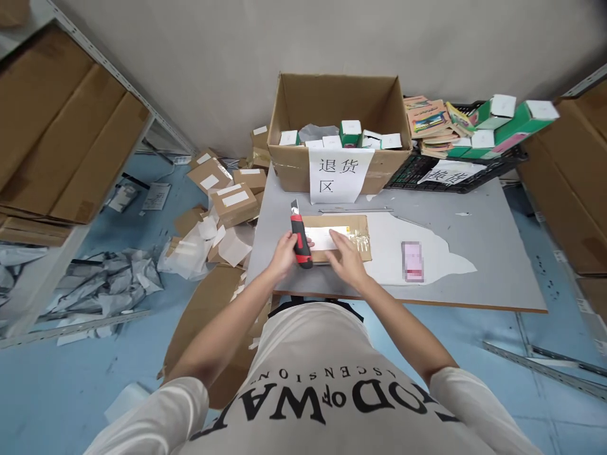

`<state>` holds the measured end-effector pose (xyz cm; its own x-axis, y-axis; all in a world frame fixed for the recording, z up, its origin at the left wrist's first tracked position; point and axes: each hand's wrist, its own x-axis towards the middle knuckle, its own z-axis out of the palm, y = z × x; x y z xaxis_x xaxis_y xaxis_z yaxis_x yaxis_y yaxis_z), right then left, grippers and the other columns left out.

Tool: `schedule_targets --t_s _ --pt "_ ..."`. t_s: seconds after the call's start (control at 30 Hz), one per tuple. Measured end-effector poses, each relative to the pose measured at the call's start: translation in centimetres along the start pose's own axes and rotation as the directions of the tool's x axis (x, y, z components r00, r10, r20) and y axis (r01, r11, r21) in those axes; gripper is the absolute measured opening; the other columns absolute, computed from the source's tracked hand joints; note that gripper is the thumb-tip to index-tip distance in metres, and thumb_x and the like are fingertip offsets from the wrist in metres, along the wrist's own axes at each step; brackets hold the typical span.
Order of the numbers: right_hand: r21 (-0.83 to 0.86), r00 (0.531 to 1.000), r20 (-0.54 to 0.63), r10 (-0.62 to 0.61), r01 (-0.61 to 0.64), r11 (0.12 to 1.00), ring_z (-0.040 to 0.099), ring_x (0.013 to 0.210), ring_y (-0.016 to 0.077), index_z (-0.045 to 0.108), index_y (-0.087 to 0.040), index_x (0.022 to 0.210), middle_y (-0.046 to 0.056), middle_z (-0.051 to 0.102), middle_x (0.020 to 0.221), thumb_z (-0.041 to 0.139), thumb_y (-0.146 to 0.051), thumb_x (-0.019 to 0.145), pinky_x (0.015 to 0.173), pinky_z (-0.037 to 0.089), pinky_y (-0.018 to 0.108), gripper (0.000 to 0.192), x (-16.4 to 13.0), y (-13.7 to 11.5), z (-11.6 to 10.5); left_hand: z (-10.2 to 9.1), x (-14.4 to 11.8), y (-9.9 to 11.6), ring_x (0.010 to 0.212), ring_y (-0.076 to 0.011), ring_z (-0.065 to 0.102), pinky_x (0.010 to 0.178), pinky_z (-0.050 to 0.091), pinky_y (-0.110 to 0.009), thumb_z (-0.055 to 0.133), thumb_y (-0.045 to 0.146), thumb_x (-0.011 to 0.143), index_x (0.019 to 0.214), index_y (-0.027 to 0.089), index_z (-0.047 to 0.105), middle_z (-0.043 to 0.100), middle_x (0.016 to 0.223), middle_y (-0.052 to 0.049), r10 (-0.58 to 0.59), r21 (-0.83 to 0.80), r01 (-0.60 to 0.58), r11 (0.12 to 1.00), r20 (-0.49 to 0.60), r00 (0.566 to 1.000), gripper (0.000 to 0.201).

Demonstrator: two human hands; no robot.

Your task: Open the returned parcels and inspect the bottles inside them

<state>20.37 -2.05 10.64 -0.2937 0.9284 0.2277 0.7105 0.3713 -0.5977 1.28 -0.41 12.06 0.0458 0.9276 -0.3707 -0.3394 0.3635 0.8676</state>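
Observation:
My left hand (284,256) is closed around a red and black utility knife (301,243), its blade out and pointing away from me. Under it, a small brown cardboard box (341,220) with a white label (322,239) lies on the grey table (478,234). Clear tape shows at the box's right end. My right hand (349,262) rests on the box near the label's right part, thumb and fingers apart. How firmly it presses there I cannot tell.
At the table's back stands a large open carton (294,167) of green and white boxes. A black crate (412,174) with booklets and boxes sits beside it. A pink blurred item (412,261) lies to the right. Discarded cartons (236,203) and wrapping heap on the left floor.

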Motion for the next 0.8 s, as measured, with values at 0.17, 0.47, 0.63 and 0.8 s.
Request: schedule_targets --t_s 0.17,0.47,0.63,0.8 --pt "0.030 0.998 0.053 0.044 -0.046 0.998 0.037 0.135 0.0287 0.024 -0.021 0.150 0.012 0.031 0.151 0.053 -0.043 0.086 0.106 0.040 0.045 0.073 -1.2 -2.1 -0.4 5.2 -0.3 -2.0 0.091 -0.0167 0.066 0.070 0.055 -0.026 0.055 0.046 0.085 0.100 0.020 0.048 0.066 0.101 -0.005 -0.029 -0.066 0.034 0.997 0.074 0.997 0.030" --pt "-0.039 0.935 -0.295 0.197 -0.218 0.975 0.044 0.129 0.0217 0.030 -0.022 0.147 0.012 0.045 0.140 0.037 -0.030 0.093 0.105 0.040 0.039 0.055 -4.6 4.4 -3.9 8.0 0.1 -2.7 0.137 -0.0263 0.034 0.110 0.034 -0.041 0.047 0.049 0.088 0.140 0.018 0.038 0.036 0.149 -0.014 -0.007 0.248 -0.114 0.962 0.442 0.897 0.061" --pt "-0.096 0.816 -0.437 0.379 -0.461 0.882 0.047 0.124 0.0265 0.039 -0.016 0.143 0.017 0.047 0.133 0.036 -0.034 0.091 0.100 0.042 0.044 0.055 -7.5 12.9 -3.0 2.9 0.5 -2.4 0.138 -0.0278 0.033 0.114 0.026 -0.046 0.054 0.047 0.085 0.140 0.018 0.040 0.038 0.148 -0.013 0.291 0.675 -0.416 0.609 0.298 0.909 0.064" --pt "-0.167 0.822 -0.327 0.466 -0.536 0.828 0.054 0.106 0.0279 0.051 -0.014 0.132 0.017 0.056 0.116 0.035 -0.035 0.085 0.088 0.047 0.048 0.054 -10.4 20.2 1.4 -3.7 0.3 -4.3 0.141 -0.0302 0.026 0.115 0.025 -0.047 0.055 0.047 0.084 0.143 0.013 0.031 0.026 0.153 -0.018 0.424 0.849 -0.192 0.492 -0.041 0.905 0.072"
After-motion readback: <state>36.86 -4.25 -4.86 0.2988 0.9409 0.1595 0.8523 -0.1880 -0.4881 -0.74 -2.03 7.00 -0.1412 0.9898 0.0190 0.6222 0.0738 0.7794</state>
